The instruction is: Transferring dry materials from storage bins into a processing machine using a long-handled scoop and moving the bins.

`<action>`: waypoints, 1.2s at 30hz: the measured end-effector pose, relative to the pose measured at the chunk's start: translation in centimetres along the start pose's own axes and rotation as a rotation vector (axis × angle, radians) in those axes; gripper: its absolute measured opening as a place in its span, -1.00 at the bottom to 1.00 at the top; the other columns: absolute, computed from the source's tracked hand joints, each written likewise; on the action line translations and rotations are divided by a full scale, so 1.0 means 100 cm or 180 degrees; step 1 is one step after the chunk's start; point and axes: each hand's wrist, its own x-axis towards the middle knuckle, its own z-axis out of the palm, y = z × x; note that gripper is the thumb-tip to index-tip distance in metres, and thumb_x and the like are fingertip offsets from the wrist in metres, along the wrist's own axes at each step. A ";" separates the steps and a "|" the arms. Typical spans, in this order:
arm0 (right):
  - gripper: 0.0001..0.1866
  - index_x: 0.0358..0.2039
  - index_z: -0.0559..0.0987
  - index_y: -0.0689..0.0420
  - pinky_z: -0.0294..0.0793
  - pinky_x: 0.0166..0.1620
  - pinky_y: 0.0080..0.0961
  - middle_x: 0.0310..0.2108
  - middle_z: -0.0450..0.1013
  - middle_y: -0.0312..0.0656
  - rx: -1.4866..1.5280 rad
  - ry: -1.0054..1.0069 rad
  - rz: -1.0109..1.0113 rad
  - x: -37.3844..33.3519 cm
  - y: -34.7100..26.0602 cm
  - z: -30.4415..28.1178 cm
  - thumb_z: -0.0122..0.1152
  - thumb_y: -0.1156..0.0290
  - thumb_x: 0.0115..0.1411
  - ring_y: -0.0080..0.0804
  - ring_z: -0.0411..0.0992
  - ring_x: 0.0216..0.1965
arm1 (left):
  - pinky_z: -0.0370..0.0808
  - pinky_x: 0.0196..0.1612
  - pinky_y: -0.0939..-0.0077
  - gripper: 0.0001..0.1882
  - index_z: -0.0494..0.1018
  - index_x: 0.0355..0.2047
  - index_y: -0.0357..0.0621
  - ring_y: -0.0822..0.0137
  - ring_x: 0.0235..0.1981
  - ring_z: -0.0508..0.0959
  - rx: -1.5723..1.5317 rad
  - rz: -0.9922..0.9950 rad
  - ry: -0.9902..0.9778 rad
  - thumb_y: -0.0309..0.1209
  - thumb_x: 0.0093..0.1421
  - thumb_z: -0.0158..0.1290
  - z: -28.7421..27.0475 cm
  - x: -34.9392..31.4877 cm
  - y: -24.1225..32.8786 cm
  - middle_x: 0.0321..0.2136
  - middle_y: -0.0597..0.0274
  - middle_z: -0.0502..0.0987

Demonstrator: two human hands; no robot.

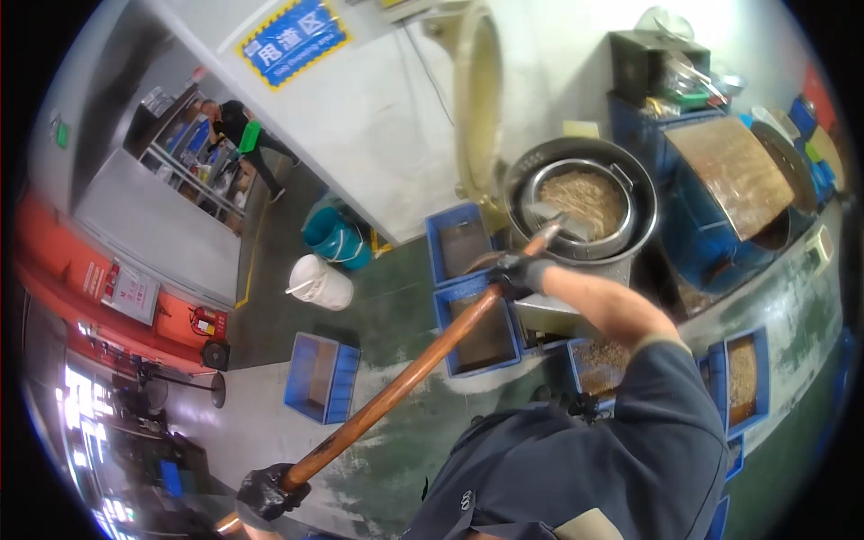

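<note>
A shovel with a long wooden handle (396, 387) slants across the view. My left hand (273, 491), in a black glove, is closed round the handle near its lower-left end. Farther up, my right hand (520, 274), also gloved in black, grips it close to the blade. The metal shovel blade (569, 225) rests in a round metal basket (621, 236) among brownish shavings or chips (585, 198). That basket sits inside a larger dark round drum (643, 171). A thick ring-shaped lid (477, 99) stands raised behind the drum.
Blue bins (459, 232) stand left of the drum; another blue bin (337, 382) is farther left. A white bucket (321, 283) and teal bucket (337, 236) are on the floor. A blue barrel (711, 243) stands at right. A person (236, 126) walks in the background.
</note>
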 end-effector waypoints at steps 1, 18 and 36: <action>-0.75 -0.28 0.60 -0.02 0.49 -0.15 -0.28 -0.38 0.56 -0.18 -0.0173 -0.0138 0.0071 0.005 -0.017 -0.012 0.14 0.26 0.01 -0.15 0.54 -0.26 | 0.54 -0.36 0.52 -0.66 0.59 -0.22 0.01 0.41 -0.55 0.62 0.0094 -0.0025 0.0102 -0.16 0.02 0.23 -0.001 -0.001 -0.018 -0.58 0.25 0.61; -0.78 -0.47 0.59 0.01 0.29 0.14 0.05 -0.35 0.53 -0.16 -0.0803 0.3239 0.1542 -0.062 -0.181 -0.025 0.30 0.35 -0.24 -0.06 0.48 -0.16 | 0.54 -0.30 0.30 -0.70 0.60 -0.29 -0.07 0.08 -0.41 0.62 0.0328 0.1845 0.0472 -0.30 -0.07 0.26 -0.011 0.180 -0.126 -0.44 0.05 0.62; -0.61 -0.30 0.58 0.05 0.38 -0.24 -0.05 -0.43 0.45 -0.05 0.0213 0.3063 0.3264 -0.148 -0.227 0.153 0.27 0.44 -0.28 0.00 0.43 -0.28 | 0.41 -0.27 0.15 -0.63 0.49 -0.26 -0.05 0.12 -0.37 0.56 0.3360 0.5036 0.1957 -0.41 -0.17 0.22 0.039 0.149 0.198 -0.39 0.18 0.55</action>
